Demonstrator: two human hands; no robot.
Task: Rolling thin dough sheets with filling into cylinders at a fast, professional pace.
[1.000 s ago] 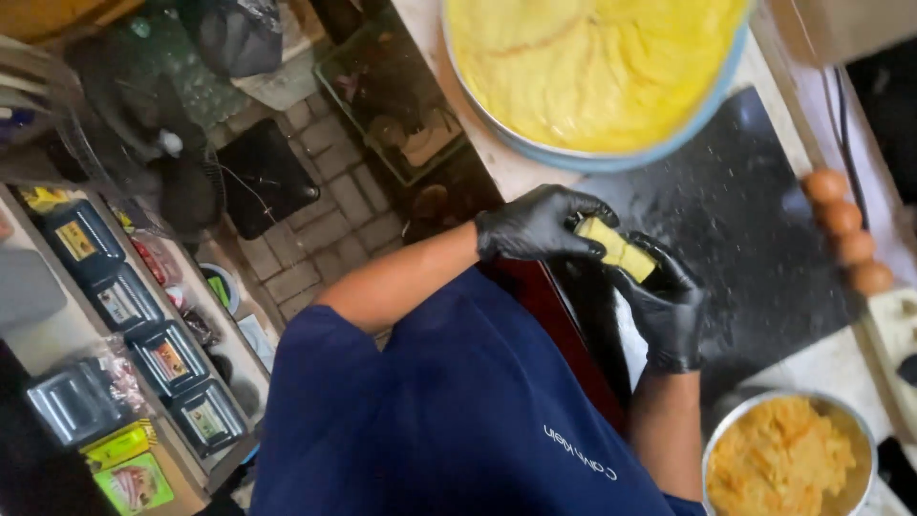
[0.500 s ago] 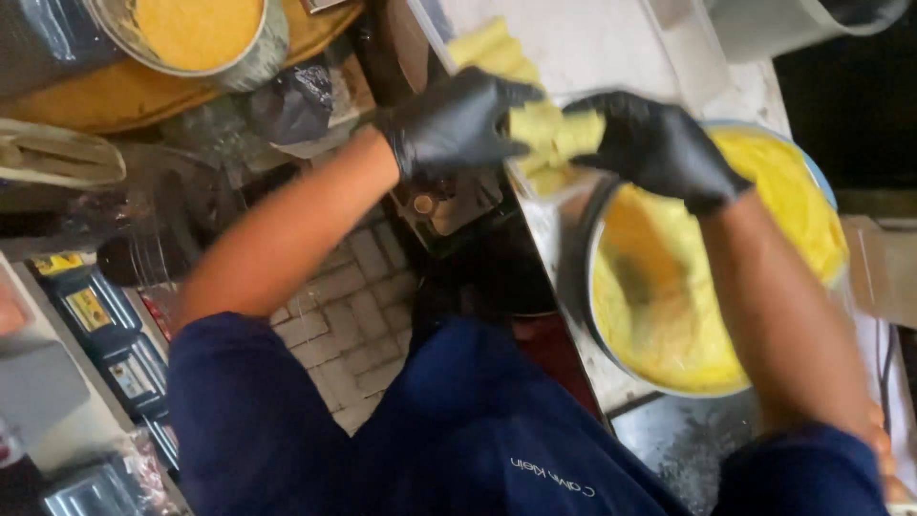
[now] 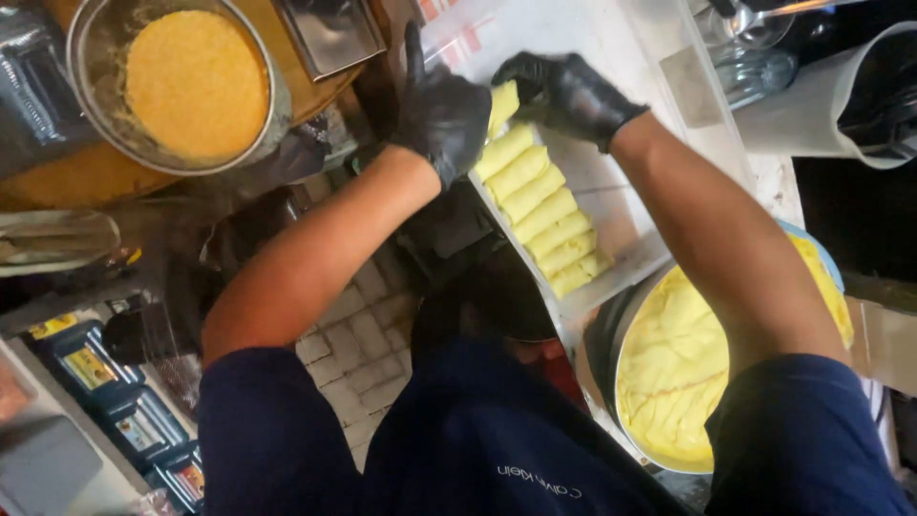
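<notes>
Two black-gloved hands, left (image 3: 444, 110) and right (image 3: 564, 91), together grip a yellow roll (image 3: 503, 98) at the far end of a white tray (image 3: 626, 205) already holding six rolls (image 3: 540, 215), with tray space left.

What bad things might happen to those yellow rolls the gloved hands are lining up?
The new roll is pinched between the left hand and right hand; squeezed hard, it might squash or unroll. The white tray seems to sit right at the counter's edge, so a bump might tip it toward the brick floor. The right forearm passes over the big bowl and might brush the food in it.
</notes>
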